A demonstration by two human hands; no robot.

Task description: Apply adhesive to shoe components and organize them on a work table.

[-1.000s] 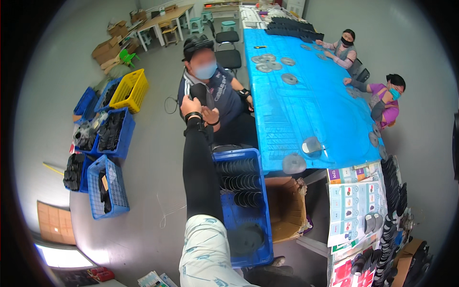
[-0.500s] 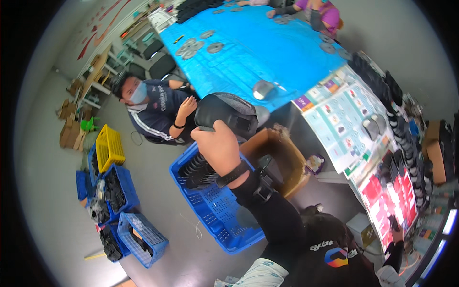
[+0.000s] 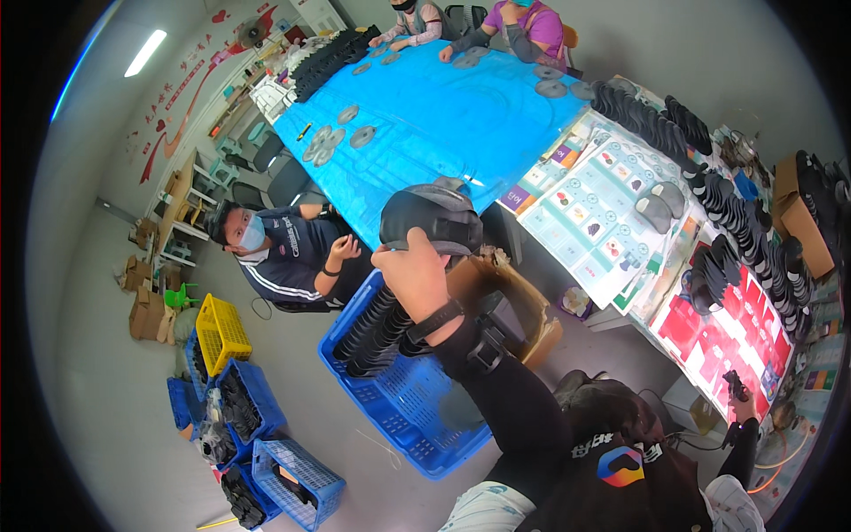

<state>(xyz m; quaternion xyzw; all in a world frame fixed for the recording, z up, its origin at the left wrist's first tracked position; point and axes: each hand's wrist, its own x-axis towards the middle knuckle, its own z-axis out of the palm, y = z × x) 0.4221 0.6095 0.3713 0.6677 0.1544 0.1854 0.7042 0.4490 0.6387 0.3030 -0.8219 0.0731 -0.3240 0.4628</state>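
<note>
My left hand (image 3: 415, 279), at the end of a black sleeve with a dark wristband, is closed on the near edge of a black and grey cup-shaped piece (image 3: 425, 215). It holds the piece above the far end of a blue crate (image 3: 403, 421), where rows of nested black curved pieces (image 3: 377, 341) stand. At the lower right, my right hand (image 3: 745, 406) is closed around a small dark tool (image 3: 735, 385), whose exact kind I cannot make out. That hand is beside the red and white printed tabletop (image 3: 718, 341).
An open cardboard box (image 3: 536, 337) adjoins the crate. Beyond stands a blue-covered table (image 3: 417, 115) bearing grey discs. A masked person (image 3: 288, 248) sits at left; others sit at its far end. Crates (image 3: 297, 483) stand on the left floor. Black pieces (image 3: 745, 213) line the right table.
My view has shifted, showing more of the far table and people. My left hand still holds the cup-shaped piece, which is now turned slightly. The right hand still holds the dark tool.
</note>
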